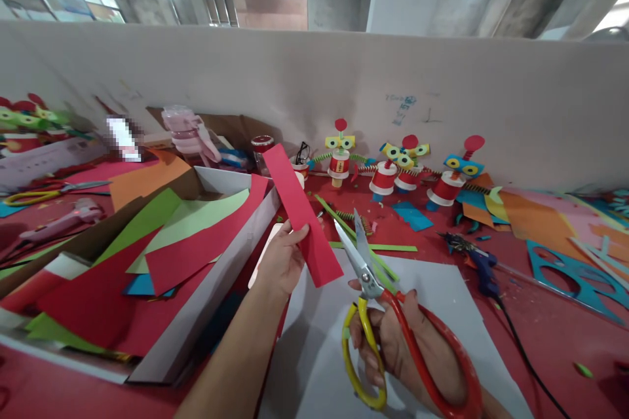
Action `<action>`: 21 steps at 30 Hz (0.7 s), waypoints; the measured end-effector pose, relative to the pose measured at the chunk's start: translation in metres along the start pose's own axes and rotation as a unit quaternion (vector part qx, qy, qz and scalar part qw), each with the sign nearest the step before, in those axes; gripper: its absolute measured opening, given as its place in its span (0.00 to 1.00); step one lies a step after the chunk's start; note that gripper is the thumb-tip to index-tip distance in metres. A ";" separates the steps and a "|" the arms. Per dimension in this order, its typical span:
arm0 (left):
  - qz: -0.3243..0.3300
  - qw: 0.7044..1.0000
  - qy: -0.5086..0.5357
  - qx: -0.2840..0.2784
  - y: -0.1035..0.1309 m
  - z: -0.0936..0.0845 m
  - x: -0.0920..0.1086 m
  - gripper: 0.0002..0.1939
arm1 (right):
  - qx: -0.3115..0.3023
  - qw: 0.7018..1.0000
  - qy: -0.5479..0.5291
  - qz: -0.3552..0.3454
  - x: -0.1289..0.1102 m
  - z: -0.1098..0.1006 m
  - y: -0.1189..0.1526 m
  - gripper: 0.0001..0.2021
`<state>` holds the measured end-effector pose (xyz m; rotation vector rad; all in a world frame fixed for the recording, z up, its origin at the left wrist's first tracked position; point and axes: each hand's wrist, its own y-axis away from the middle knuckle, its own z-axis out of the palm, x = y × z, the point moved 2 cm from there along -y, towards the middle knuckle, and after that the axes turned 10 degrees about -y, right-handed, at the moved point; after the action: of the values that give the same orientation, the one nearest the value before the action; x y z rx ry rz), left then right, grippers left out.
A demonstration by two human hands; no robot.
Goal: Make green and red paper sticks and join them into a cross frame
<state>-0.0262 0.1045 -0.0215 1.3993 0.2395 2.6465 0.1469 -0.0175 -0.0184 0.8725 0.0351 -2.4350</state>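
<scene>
Between the thumb and fingers of my left hand (284,258) is a strip of red paper (302,216), tilted with its top end to the upper left. My right hand (407,340) grips a pair of scissors (367,278) with one yellow and one red handle. Their silver blades are parted and point up and left, just right of the red strip with a gap between. Below both hands lies a white sheet (314,353). Thin green paper strips (388,247) lie on the table behind the blades.
At left stands a white cardboard box (181,334) of coloured paper. Several paper-cup robot figures (339,160) line the back wall. On the right are a blue glue gun (484,272) with its cord and a cut-out blue sheet (555,275). A pink glue gun (63,222) rests far left.
</scene>
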 end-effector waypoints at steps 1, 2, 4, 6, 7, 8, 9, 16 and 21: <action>-0.002 1.000 0.000 -0.003 0.000 0.000 -0.001 0.14 | 0.002 1.000 -0.016 -0.003 0.001 -0.001 0.000 0.35; -0.001 1.000 0.000 -0.007 0.000 0.001 -0.001 0.14 | 0.005 1.000 -0.029 -0.006 0.001 -0.002 -0.001 0.34; 0.013 1.000 -0.005 -0.011 -0.001 0.002 -0.004 0.14 | 0.002 0.999 -0.037 -0.008 0.002 -0.003 -0.001 0.32; 0.041 0.999 -0.016 -0.006 -0.003 0.003 -0.008 0.13 | 0.004 0.999 -0.033 -0.017 0.002 -0.004 -0.001 0.31; 0.057 0.998 -0.024 0.001 -0.005 0.003 -0.010 0.13 | 0.009 0.999 -0.031 -0.023 0.001 -0.004 -0.001 0.29; 0.074 0.997 -0.033 0.011 -0.006 0.003 -0.012 0.13 | 0.014 0.999 -0.029 -0.028 0.001 -0.005 0.000 0.28; 0.092 0.995 -0.043 0.023 -0.006 0.003 -0.013 0.13 | 0.020 0.999 -0.026 -0.032 0.000 -0.006 0.000 0.28; 0.214 0.960 -0.179 0.027 0.006 0.009 -0.001 0.07 | 0.049 0.997 0.029 -0.056 0.005 -0.019 0.001 0.29; 0.195 0.957 -0.214 -0.035 0.013 0.018 -0.009 0.05 | 0.055 0.993 0.073 -0.070 0.003 -0.006 0.001 0.27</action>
<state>-0.0070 0.0916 -0.0160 2.1266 -0.1981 2.4972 0.1490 -0.0188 -0.0252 1.1312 0.0173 -2.5161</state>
